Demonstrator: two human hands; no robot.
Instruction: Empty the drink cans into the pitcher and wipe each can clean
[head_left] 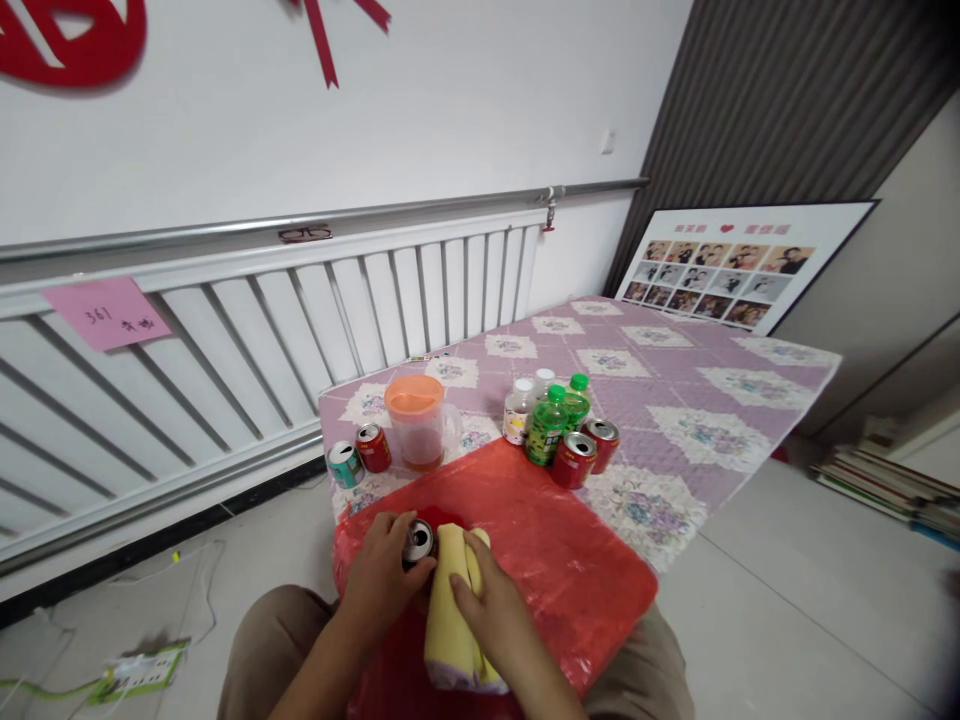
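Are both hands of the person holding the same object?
No, the left hand grips a can while the right hand holds a yellow bundle.

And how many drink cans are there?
5: teal can and red can left of the pitcher, two red cans beside the green bottles, one can in the left hand. Others may be hidden.

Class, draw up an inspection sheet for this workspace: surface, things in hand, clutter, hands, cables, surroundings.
Surface: shiny red sheet over the near part of a patterned tablecloth.
Things in hand: opened can; yellow bundle beside it.
Clutter: pitcher, teal can, red cans, white-capped bottles, green bottles.
Hands: left hand holds the opened can; right hand grips the bundle.
Cables: some on the floor at left, by an apparent power strip.
Surroundings: radiator, pink note, photo board.
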